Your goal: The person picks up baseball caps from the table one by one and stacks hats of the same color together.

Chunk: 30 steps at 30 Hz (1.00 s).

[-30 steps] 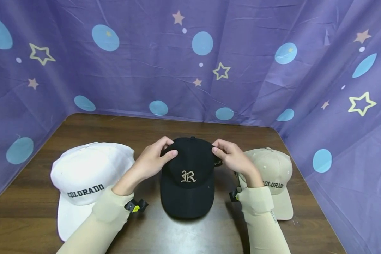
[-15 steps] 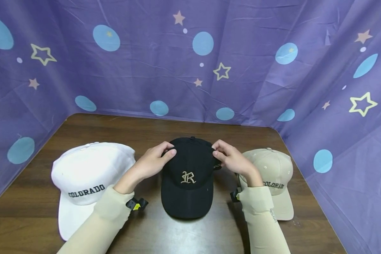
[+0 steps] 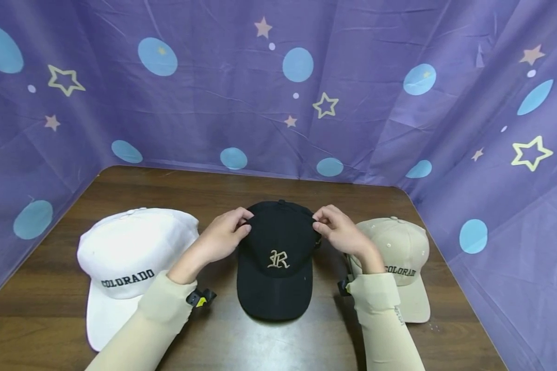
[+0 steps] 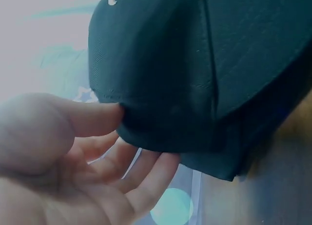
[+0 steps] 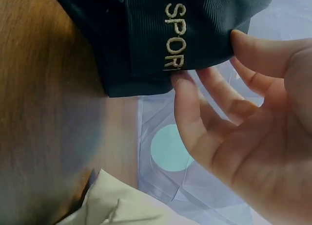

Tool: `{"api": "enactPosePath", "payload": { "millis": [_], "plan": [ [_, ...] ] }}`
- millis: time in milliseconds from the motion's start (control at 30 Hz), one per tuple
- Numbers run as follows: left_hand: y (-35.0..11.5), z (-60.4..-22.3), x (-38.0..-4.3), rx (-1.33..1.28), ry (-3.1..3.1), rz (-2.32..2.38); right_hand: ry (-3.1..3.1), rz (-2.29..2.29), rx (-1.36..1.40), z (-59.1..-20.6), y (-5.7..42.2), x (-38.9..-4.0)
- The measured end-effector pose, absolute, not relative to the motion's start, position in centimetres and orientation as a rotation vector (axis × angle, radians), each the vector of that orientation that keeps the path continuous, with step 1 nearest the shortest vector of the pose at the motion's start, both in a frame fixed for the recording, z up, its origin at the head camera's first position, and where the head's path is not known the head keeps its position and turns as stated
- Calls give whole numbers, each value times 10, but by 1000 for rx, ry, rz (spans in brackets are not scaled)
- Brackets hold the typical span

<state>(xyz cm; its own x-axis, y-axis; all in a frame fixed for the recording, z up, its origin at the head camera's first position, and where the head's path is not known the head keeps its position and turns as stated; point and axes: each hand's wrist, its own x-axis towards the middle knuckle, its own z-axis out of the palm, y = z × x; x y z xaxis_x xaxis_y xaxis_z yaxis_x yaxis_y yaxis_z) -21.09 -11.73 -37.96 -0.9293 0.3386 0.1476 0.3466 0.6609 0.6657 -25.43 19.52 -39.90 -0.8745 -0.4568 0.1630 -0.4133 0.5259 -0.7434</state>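
A black baseball cap (image 3: 277, 232) with a gold letter R stands in the middle of the wooden table, brim toward me. My left hand (image 3: 225, 234) is at the left side of its crown; in the left wrist view the thumb (image 4: 100, 119) lies against the cloth and the fingers curl behind the edge. On the opposite side, my right hand (image 3: 341, 232) holds the crown between thumb and fingertips. Gold lettering (image 5: 175, 37) reading SPOR shows close to those fingertips in the right wrist view.
A white COLORADO cap (image 3: 134, 242) stands on the left, partly behind my left forearm. To the right is a beige COLORADO cap (image 3: 399, 247), overlapped by my right wrist. Purple curtain (image 3: 260, 103) with stars and dots encloses the table's back and sides.
My left thumb has slid left toward the cap's edge, and the right hand has shifted slightly right. The black cap's sides look a little less spread; it stays about where it was.
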Motion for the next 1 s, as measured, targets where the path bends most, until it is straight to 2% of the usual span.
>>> {"api": "enactPosePath", "payload": {
  "millis": [567, 1000],
  "plan": [
    [-101, -397, -208, -485, -2832, -719, 2774, -1196, -767, -405, 189, -256],
    [-100, -402, -210, -472, -2695, -737, 2820, -1156, -731, -404, 188, -255]
  ]
}}
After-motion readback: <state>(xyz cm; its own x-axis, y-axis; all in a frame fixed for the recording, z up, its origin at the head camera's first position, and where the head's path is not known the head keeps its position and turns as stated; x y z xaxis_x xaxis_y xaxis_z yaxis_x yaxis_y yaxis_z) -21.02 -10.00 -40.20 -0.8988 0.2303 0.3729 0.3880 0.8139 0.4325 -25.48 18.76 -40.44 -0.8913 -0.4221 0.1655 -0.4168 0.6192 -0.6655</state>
